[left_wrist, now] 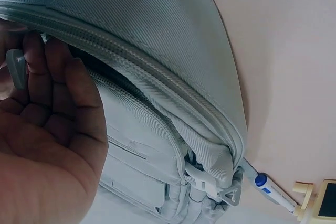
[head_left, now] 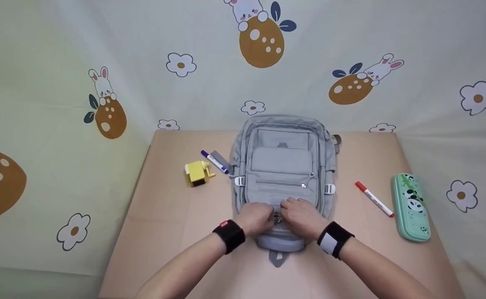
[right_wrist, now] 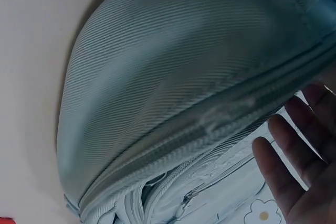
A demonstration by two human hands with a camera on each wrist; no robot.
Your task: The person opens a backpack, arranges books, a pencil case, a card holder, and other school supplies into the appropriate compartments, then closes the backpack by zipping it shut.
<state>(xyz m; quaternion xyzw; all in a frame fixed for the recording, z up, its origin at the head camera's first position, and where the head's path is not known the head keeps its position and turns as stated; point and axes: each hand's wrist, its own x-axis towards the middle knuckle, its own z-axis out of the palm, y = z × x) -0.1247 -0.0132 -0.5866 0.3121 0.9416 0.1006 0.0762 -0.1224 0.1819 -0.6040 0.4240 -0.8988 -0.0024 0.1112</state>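
Note:
A grey backpack (head_left: pixel 282 160) lies front side up on the table, its near end towards me. Both hands meet over that near end, at its curved zipper (left_wrist: pixel 157 106). My left hand (head_left: pixel 256 218) has curled fingers, with a grey zipper pull (left_wrist: pixel 17 69) held between thumb and fingers. A dark gap shows along the zipper beside these fingers. My right hand (head_left: pixel 303 216) is at the same edge, just right of the left one. In the right wrist view its fingers (right_wrist: pixel 278 174) are spread loosely below the zipper; its thumb is hidden, so I cannot tell whether it pinches anything.
Left of the backpack are a yellow crank pencil sharpener (head_left: pixel 197 173) and a blue-capped marker (head_left: pixel 214 162). To the right lie a red-capped marker (head_left: pixel 374 199) and a green panda pencil case (head_left: pixel 411 207). Patterned cloth (head_left: pixel 209 99) hangs behind the table (head_left: pixel 164 241) and along both sides.

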